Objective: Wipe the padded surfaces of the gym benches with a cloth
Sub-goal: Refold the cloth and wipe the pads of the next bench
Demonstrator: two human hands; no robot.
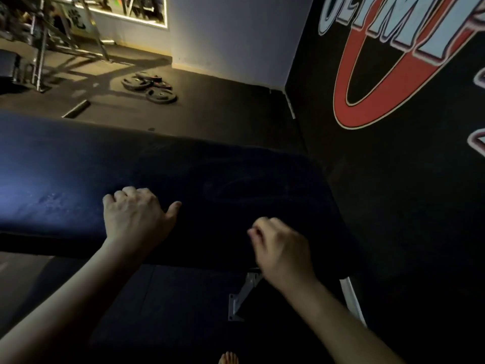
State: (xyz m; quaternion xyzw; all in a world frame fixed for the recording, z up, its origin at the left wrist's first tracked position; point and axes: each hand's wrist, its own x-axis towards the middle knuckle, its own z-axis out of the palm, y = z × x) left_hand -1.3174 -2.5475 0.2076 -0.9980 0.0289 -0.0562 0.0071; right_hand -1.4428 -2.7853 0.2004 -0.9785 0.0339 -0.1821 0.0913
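Head view, dim gym corner. Bench pad, dark vinyl, crosses the frame with its long axis from 9 to 3 o'clock; its rounded end sits at the 3 o'clock side, close to the wall mural. Left hand rests on the pad near its middle, knuckles up, fingers curled under, thumb stuck out toward 3 o'clock; the tips are hidden, so I cannot tell if anything is under them. Right hand is over the pad's near edge toward the end, blurred, fingers bunched. Cloth not made out anywhere: too dark, and a dark rag in that fist would not show, so its grip is unknown. Faint curved smears on the vinyl at 12 to 1 o'clock of the right hand suggest that the end patch has had some wiping. The long lit stretch of pad lies at 9 o'clock of both hands, with scuffed marks just beside the left hand, which is nearer to it. Judgement: strokes should run along the long axis toward 9 o'clock, with the left hand shifted clear or taking over. Weight plates lie on the floor at 11 o'clock, well apart. Metal bracket shows under the pad.
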